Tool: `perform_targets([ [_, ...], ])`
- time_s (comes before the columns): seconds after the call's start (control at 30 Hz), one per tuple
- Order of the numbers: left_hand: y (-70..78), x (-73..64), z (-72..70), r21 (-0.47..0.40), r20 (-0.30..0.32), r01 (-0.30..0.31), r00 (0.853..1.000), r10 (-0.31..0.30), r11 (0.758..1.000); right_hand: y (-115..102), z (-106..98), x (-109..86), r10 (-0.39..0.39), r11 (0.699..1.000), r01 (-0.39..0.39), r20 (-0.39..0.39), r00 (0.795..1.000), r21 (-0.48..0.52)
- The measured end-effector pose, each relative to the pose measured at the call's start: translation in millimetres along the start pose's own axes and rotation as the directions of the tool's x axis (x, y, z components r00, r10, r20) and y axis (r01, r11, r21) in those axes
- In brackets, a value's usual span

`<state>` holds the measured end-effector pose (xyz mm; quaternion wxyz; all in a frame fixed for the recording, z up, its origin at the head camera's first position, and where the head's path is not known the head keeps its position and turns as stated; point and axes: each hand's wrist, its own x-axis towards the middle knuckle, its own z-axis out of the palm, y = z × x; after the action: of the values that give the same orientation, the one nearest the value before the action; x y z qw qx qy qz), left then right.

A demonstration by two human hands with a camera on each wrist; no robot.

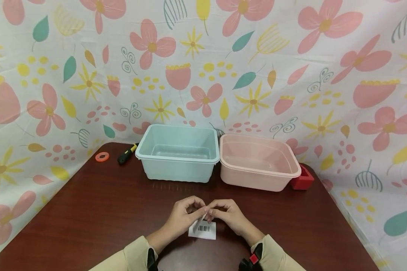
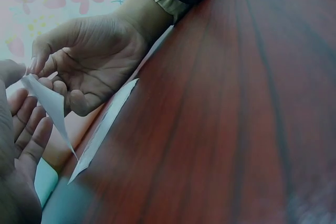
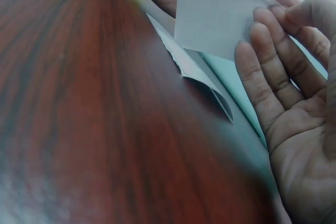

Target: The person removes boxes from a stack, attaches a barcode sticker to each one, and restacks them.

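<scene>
The two hands come together over the near middle part of the table [image 1: 105, 218]. The left hand [image 1: 182, 219] pinches a white paper piece [image 3: 210, 19] between its thumb and fingers. The right hand [image 1: 232, 217] grips the same piece: its thumb and forefinger are closed on the edge, and the fingertips of both hands meet there. The white paper piece hangs down from the fingers, above the table.

Under it, between the two wrists, a white sheet [image 1: 206, 235] with a printed barcode [image 1: 204, 228] lies on the table; one end of this sheet curls upward.

At the far side there stands a light blue basin [image 1: 177, 171], and just to its right a pink basin [image 1: 250, 180]. A red box [image 1: 303, 178] is at the far right, partly hidden by the pink basin. To the left of the blue basin lie a tool with dark handle [image 1: 124, 157] and, farther left, an orange ring [image 1: 97, 159]. Behind everything hangs a flowered cloth [image 1: 206, 75].
</scene>
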<state>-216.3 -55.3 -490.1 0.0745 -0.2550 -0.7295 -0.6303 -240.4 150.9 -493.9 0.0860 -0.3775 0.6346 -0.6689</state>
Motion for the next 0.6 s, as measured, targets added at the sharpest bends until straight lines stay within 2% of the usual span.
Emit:
perform_targets([
  [0.03, 0.0, 0.2, -0.1, -0.002, -0.006, 0.007, 1.000, -0.007, 1.000, 0, 0, 0.2, -0.005, 1.000, 0.005, -0.007, 1.000, -0.010],
  [0.17, 19.8, -0.9, -2.5, -0.034, -0.014, 0.031, 0.999, -0.032, 0.999, 1, 0, 2.0, -0.029, 0.999, 0.029, -0.024, 0.999, -0.029],
  [0.27, 22.8, -2.2, -3.0, -0.040, -0.032, 0.051, 0.998, -0.053, 0.998, 3, -1, 2.1, -0.031, 0.999, 0.030, -0.044, 0.999, -0.023],
  [0.4, 2.7, -2.4, -1.1, -0.007, -0.123, 0.048, 0.991, -0.048, 0.999, 5, -2, 0.0, -0.013, 1.000, 0.012, -0.102, 0.995, -0.012],
  [0.5, -0.9, -1.1, -0.3, -0.016, -0.192, 0.012, 0.981, -0.015, 1.000, 5, -4, -0.8, -0.014, 1.000, 0.013, -0.165, 0.986, -0.010],
  [0.6, -0.4, 1.7, -0.4, -0.062, -0.230, -0.020, 0.973, 0.005, 0.998, 4, -8, -0.2, -0.023, 1.000, 0.026, -0.232, 0.972, 0.009],
])
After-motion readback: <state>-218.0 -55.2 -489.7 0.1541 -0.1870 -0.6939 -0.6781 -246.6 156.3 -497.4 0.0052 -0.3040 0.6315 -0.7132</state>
